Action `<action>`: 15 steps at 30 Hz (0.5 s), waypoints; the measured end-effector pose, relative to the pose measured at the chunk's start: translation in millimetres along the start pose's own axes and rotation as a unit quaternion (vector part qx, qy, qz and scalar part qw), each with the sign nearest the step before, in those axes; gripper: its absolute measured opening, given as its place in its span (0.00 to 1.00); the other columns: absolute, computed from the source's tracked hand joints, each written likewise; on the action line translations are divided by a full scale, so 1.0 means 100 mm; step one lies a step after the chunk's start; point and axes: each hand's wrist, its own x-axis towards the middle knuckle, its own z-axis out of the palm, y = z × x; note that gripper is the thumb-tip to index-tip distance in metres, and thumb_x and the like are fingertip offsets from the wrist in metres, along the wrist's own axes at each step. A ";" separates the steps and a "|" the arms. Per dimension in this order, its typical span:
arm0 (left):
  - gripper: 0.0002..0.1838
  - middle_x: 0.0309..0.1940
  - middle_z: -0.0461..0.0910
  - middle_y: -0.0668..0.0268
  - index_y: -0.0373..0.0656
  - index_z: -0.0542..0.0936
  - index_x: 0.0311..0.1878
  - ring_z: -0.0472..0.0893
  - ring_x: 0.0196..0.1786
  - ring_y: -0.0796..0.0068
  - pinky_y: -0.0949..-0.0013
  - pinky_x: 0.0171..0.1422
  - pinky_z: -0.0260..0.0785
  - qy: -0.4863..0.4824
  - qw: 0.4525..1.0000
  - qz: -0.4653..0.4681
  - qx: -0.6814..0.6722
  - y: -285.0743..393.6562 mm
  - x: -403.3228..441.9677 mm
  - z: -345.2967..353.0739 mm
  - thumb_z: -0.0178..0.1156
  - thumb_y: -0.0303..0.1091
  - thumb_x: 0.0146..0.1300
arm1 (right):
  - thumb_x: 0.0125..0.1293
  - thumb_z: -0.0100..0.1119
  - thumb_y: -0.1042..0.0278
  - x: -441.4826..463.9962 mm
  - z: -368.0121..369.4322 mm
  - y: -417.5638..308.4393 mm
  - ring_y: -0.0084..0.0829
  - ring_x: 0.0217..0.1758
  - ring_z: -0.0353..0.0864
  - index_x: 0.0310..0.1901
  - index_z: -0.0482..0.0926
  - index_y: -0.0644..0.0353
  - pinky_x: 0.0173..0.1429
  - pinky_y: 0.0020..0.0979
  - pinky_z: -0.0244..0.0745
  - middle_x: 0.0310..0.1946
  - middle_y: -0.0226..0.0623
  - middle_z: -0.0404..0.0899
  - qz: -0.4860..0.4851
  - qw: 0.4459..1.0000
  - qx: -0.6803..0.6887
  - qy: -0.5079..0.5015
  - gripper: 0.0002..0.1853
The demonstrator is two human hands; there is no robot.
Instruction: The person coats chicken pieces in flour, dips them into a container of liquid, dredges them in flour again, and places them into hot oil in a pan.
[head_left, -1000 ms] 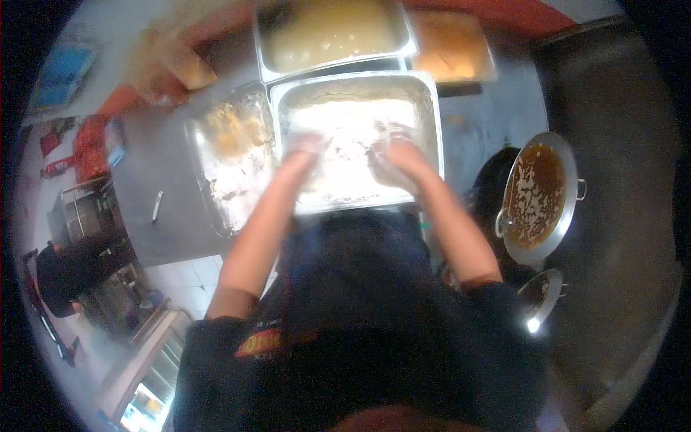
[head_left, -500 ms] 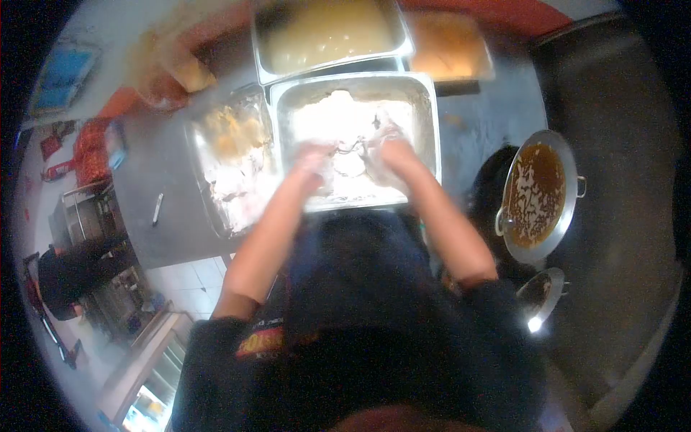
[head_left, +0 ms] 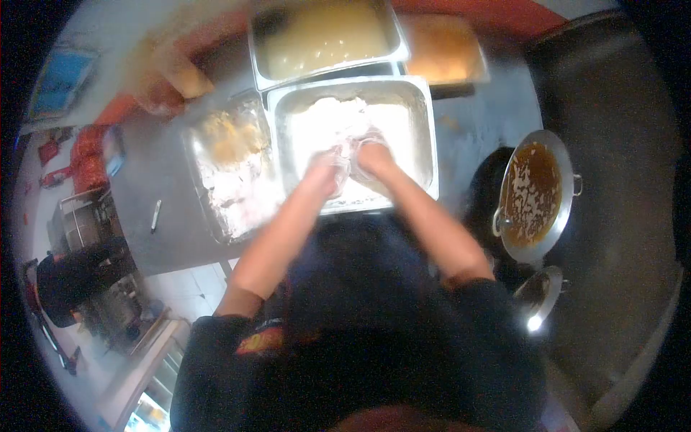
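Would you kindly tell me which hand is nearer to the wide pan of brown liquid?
The right hand. It is in the metal tray of white powder, to the left of the pan. The left hand, in the same tray, is farther left.

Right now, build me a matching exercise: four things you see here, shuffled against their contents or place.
1. Larger round pan
2. Middle metal tub
3. Far metal tub
4. Slim white object

a. holds white powdery stuff
b. lies on the grey tabletop
c. holds brown liquid
d. holds yellowish liquid

Pairs: 1-c; 2-a; 3-d; 4-b
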 end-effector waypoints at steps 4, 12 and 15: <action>0.18 0.42 0.77 0.59 0.37 0.73 0.50 0.77 0.44 0.66 0.58 0.48 0.72 -0.013 0.998 -0.050 -0.036 0.07 -0.16 -0.37 0.49 0.41 0.65 | 0.60 0.50 0.50 -0.37 -0.20 0.30 0.44 0.55 0.72 0.55 0.72 0.59 0.61 0.35 0.61 0.51 0.52 0.73 -0.025 0.997 -0.066 0.027 0.26; 0.17 0.42 0.77 0.60 0.41 0.74 0.50 0.77 0.44 0.65 0.58 0.49 0.72 -0.059 0.991 -0.035 -0.118 -0.11 0.15 -0.13 0.52 0.41 0.64 | 0.58 0.54 0.61 -0.19 0.06 0.38 0.38 0.46 0.77 0.48 0.77 0.64 0.53 0.34 0.69 0.41 0.47 0.79 0.151 0.924 0.327 -0.127 0.19; 0.16 0.42 0.78 0.60 0.39 0.74 0.49 0.77 0.44 0.65 0.59 0.49 0.72 -0.052 0.993 -0.010 -0.105 -0.20 0.29 -0.30 0.53 0.40 0.64 | 0.60 0.50 0.58 -0.15 0.12 0.19 0.43 0.51 0.75 0.52 0.74 0.62 0.55 0.34 0.67 0.49 0.47 0.76 0.135 0.972 0.121 -0.148 0.21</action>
